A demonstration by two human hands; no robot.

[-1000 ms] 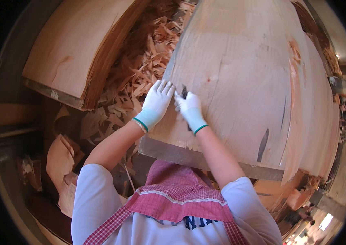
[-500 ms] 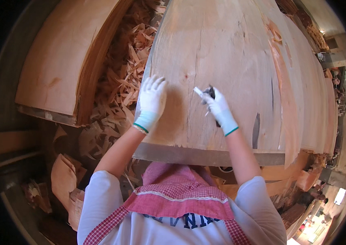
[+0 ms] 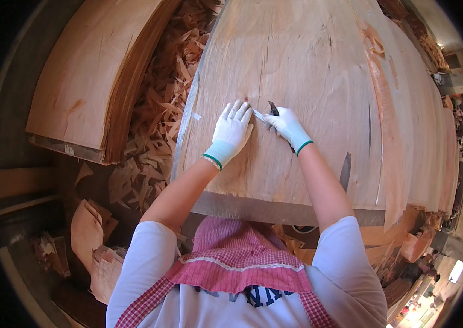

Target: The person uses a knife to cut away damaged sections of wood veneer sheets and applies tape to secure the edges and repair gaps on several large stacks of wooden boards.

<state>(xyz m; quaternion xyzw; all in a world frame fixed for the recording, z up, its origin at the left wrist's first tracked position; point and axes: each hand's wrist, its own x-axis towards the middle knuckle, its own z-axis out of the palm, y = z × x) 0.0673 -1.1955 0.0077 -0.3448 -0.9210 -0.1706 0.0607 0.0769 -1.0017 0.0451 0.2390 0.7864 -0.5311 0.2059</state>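
Observation:
A wide, pale wood veneer sheet (image 3: 297,65) lies in front of me, with a thin crack running up its middle. My left hand (image 3: 231,131), in a white glove with a green-edged cuff, rests flat on it, fingers stretched. My right hand (image 3: 287,127), gloved alike, is closed around a small dark tool (image 3: 273,109); its exact kind is unclear. A narrow white strip (image 3: 259,115) reaches from the right fingers toward the left fingertips; whether the left hand touches it cannot be told. A small white piece (image 3: 196,116) lies near the sheet's left edge.
Another stack of veneer sheets (image 3: 78,82) stands at the left. Wood shavings (image 3: 174,98) fill the gap between the stacks. A torn, orange-brown veneer strip (image 3: 382,126) lies along the right side. Curled scraps (image 3: 88,229) are at the lower left.
My left hand has moved right, away from the sheet's left edge, toward my right hand. The small white piece now shows near that edge. My right hand has shifted slightly and turned.

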